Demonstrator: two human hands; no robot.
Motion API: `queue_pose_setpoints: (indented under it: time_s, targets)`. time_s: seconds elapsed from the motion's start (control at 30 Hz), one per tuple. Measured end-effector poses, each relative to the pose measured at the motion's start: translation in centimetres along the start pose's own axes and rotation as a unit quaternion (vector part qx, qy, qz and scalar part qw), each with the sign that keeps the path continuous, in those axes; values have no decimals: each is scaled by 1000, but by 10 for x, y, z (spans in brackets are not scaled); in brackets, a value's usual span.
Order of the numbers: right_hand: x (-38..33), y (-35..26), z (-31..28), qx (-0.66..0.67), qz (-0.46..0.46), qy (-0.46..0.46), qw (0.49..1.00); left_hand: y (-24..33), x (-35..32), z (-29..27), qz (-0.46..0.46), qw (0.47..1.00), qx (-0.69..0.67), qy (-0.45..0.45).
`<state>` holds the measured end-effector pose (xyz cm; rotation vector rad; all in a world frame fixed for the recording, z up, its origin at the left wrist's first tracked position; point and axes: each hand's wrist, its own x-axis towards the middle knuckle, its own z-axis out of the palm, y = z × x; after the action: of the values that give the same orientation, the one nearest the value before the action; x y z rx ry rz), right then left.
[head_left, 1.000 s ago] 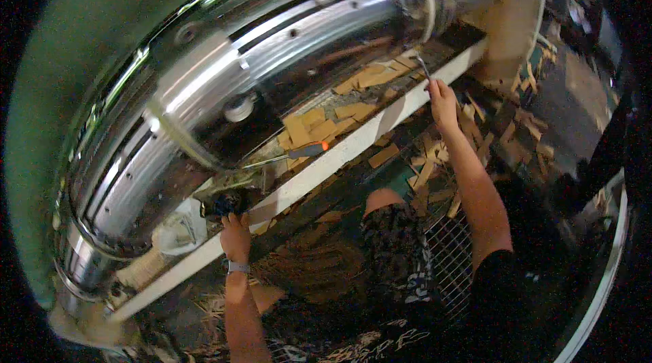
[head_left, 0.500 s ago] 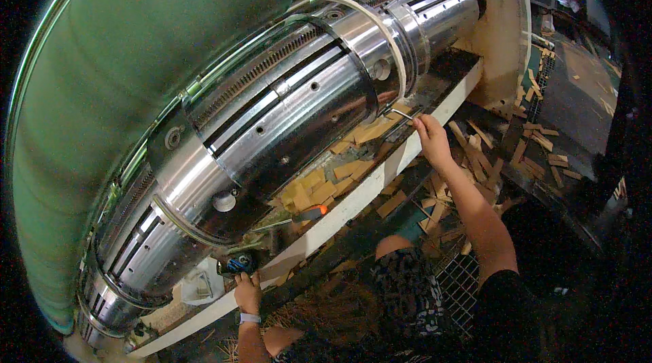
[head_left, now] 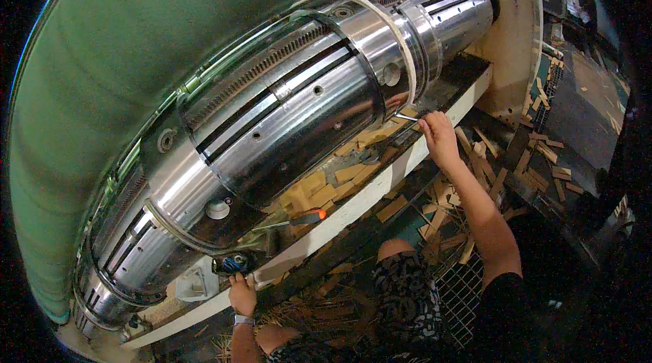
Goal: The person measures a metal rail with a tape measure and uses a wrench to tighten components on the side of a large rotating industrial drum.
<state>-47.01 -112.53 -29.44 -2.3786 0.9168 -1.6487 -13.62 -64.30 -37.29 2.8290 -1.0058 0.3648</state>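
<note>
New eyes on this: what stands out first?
The shiny metal cylinder running diagonally across the middle, with a green curved surface at its upper left. Then the orange-ended screwdriver lying between cylinder and white beam, and the right hand holding a metal tool near the cylinder's lower right.

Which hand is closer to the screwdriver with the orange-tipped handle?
Left. The left hand is below and to the left of the screwdriver; the right hand is farther off, up and to its right.
</note>
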Motion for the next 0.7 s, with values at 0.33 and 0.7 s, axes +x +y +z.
queue_pose_setpoints:
  time_s: [0.33,0.7]
  targets:
    - [19,18,-2,-48,-108,-8,993,2,5,1,-48,999,-9,-19]
    - [11,26,10,-34,-81,-15,996,13,5,0,-46,999,-21,8]
